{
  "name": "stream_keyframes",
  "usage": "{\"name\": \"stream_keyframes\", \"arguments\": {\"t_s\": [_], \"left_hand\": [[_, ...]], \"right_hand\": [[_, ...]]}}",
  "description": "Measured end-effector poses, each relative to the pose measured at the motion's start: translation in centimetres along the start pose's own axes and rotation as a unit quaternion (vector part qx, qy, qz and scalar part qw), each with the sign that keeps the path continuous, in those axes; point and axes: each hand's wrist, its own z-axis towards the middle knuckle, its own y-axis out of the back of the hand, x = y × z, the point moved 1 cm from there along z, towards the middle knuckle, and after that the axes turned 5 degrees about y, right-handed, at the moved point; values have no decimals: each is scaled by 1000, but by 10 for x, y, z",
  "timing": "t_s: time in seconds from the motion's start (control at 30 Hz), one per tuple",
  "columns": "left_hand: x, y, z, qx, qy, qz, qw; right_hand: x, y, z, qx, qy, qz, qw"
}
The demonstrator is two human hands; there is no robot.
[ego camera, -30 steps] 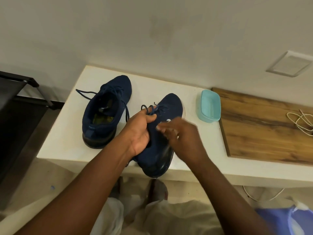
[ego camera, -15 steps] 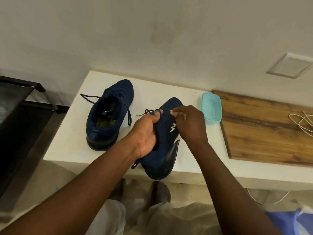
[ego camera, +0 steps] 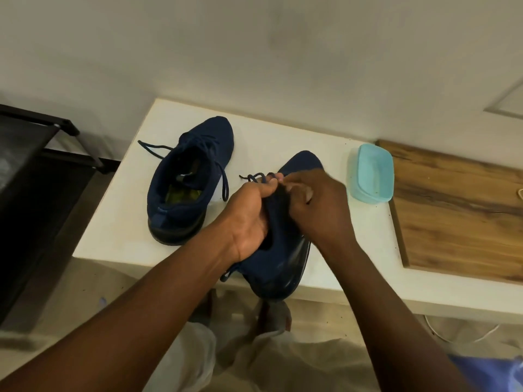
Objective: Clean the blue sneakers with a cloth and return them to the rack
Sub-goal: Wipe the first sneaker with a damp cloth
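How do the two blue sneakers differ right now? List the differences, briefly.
The left sneaker stands upright on its sole on the white table; the right sneaker is tipped sideways, dark sole facing right. Nothing touches the left sneaker; the left hand grips the right sneaker, and the right hand curls at its laces. The left sneaker sits fully on the table; the right sneaker's heel overhangs the near edge. Both are dark blue with laces.

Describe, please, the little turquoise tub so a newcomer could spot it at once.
Start at the white table against the wall. Between the wooden board on its right and the held navy sneaker stands the turquoise tub, small and pale beside the dark shoe and brown wood.
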Motion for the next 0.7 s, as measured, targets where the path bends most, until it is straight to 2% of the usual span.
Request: {"name": "stream_keyframes", "arguments": {"t_s": [0.1,0.17,0.23,0.3,0.43,0.5,0.7], "left_hand": [[-4,5,1,-23,-11,19,999],[-4,3,1,-19,-16,17,1000],[-2,1,1,-13,-20,23,999],[1,-1,0,-7,-26,26,999],[-6,3,-4,2,-32,63,997],[-9,4,-6,4,-34,75,997],[-4,-2,-8,33,-60,89,994]], "right_hand": [[11,1,-14,63,50,52,995],[-1,4,-12,25,46,23,998],[-20,5,0,-25,2,-26,999],[-23,5,5,-27,-18,-65,997],[7,2,-11,84,107,-32,990],[9,11,-17,119,135,-9,984],[-23,15,3,2,14,-73,997]]}}
